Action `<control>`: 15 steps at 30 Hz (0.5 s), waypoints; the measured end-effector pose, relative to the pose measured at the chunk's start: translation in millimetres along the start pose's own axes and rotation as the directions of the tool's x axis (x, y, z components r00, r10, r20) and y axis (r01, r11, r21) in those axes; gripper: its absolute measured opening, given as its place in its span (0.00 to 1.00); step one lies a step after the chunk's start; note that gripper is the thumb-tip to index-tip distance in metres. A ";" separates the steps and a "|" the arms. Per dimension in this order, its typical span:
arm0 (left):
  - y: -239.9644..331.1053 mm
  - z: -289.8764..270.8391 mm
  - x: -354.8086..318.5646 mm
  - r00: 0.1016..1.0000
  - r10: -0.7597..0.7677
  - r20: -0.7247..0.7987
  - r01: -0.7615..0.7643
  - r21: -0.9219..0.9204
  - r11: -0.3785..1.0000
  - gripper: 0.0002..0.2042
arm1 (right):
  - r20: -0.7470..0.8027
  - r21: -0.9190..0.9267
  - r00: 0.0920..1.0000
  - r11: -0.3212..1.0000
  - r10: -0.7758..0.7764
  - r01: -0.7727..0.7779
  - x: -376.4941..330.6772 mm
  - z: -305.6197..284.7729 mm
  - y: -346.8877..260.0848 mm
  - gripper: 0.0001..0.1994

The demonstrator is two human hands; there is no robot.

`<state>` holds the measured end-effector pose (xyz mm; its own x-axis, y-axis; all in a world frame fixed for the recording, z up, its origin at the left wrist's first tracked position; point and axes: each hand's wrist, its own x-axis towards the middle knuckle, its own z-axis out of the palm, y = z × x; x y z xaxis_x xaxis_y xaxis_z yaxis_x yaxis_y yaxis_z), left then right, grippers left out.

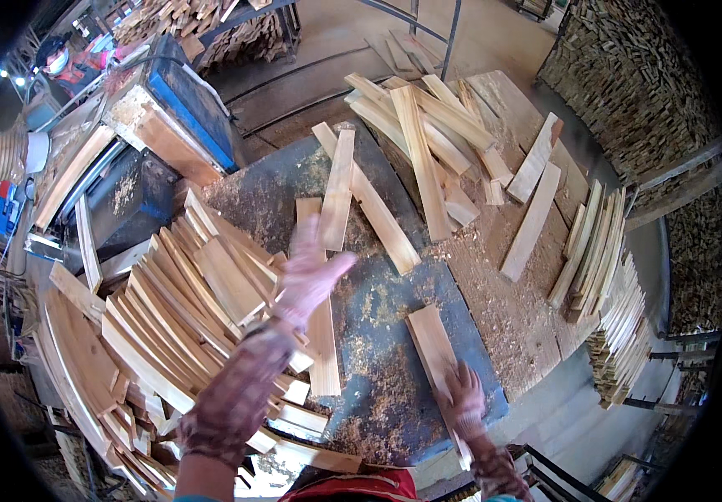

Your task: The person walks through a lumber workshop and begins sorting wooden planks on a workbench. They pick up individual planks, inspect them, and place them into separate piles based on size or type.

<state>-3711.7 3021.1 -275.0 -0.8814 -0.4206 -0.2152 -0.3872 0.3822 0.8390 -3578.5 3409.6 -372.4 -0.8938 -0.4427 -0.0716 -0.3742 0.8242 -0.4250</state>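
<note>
My left hand (309, 272), a little smeared by motion, is stretched out over the middle of the dark worktop, thumb apart from the fingers and nothing in it. Under and beside it lies a pale wooden board (324, 351), partly hidden by the hand. Another short board (337, 188) lies just beyond the fingertips, across a longer slanting board (382, 219). Near the front right of the worktop, my right hand (461, 397) grips a flat wooden board (433, 339) at its near part. Patterned sleeves cover both forearms.
A large stack of thin boards (156, 305) fills the left side. Loose boards (428, 142) lie heaped at the far side; a bundle (595, 251) stands at the right edge. Sawdust covers the worktop (386, 335). A blue-sided machine (181, 109) and a person (76, 71) are far left.
</note>
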 end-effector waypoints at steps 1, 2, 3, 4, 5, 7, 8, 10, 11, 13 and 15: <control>-20.1 26.2 21.5 0.998 -0.056 -0.007 0.056 0.085 0.995 0.52 | -0.083 0.055 0.996 0.997 -0.041 0.046 43.5 10.3 -4.7 0.20; -44.1 46.8 41.5 0.992 -0.122 -0.030 0.125 0.166 0.978 0.53 | -0.160 0.104 0.982 0.988 -0.098 0.116 93.1 20.0 -10.0 0.19; -64.5 65.2 60.9 0.981 -0.161 -0.111 0.193 0.409 0.892 0.53 | -0.159 0.121 0.977 0.979 -0.143 0.163 140.8 24.3 -21.6 0.19; -91.7 77.4 76.2 0.977 -0.090 -0.192 0.187 0.585 0.789 0.53 | -0.055 0.105 0.995 0.991 -0.078 0.084 188.8 24.1 -44.9 0.26; -90.2 83.6 84.2 0.988 -0.076 -0.134 0.143 0.622 0.770 0.52 | -0.123 -0.021 0.990 0.997 -0.071 0.069 228.9 40.9 -49.1 0.30; -83.6 83.9 93.7 0.999 -0.051 -0.011 0.044 0.691 0.722 0.49 | -0.163 -0.214 0.985 0.977 -0.050 0.014 286.5 63.6 -47.5 0.36; -104.6 87.8 95.0 0.979 0.121 -0.163 0.020 0.670 0.742 0.36 | -0.125 -0.277 0.990 0.961 -0.060 0.023 305.7 68.0 -56.7 0.38; -130.1 80.9 107.7 0.961 0.103 -0.257 0.050 0.528 0.848 0.34 | -0.115 -0.306 0.992 0.952 -0.050 0.013 334.8 81.2 -56.9 0.40; -138.2 75.2 113.9 0.949 0.093 -0.300 0.055 0.451 0.891 0.32 | -0.146 -0.272 0.989 0.962 -0.032 -0.009 346.7 84.8 -48.0 0.40; -136.6 52.0 127.3 0.970 -0.214 -0.112 0.186 -0.216 0.958 0.25 | -0.161 -0.189 0.986 0.982 -0.030 -0.001 366.3 77.2 -32.0 0.37; -128.5 48.5 131.4 0.951 -0.277 0.138 0.234 -0.905 0.354 0.23 | -0.282 -0.130 0.957 0.991 -0.071 0.035 372.5 78.1 -7.1 0.34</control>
<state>-3790.9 2956.6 -435.3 -0.7681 -0.3925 -0.5060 -0.0987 -0.7082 0.6991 -3889.5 3211.3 -466.5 -0.8983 -0.3828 0.2157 -0.4346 0.8469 -0.3065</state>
